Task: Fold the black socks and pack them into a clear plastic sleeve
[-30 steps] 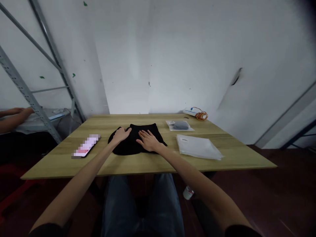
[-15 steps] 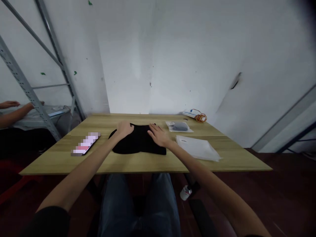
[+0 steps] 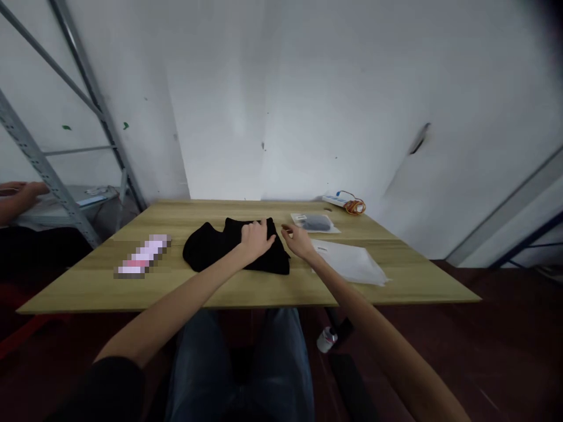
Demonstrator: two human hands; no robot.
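A black piece of fabric (image 3: 209,246) with a rounded left end and a straighter right end lies on the wooden table; its exact kind I cannot make out. Resting over its right half is my left hand (image 3: 256,237), open, with thumb and fingers apart. Just off the fabric's right edge, my right hand (image 3: 298,240) is open, its fingers loosely bent and nothing visible in them. Beside that hand lie a white plastic bag (image 3: 352,262) with a small label and, farther back, a clear packet (image 3: 316,223) with something dark inside.
A phone with a blurred screen (image 3: 144,255) lies at the table's left. A power strip with a coiled orange cable (image 3: 354,206) sits at the back right. A metal rack (image 3: 65,199) stands left, near another person's hand (image 3: 33,190). Below the table is a white bottle (image 3: 326,340).
My left hand has moved right, from the fabric's upper left onto its right half. My right hand has come off the fabric to its right side. The fabric's upper left outline has shifted.
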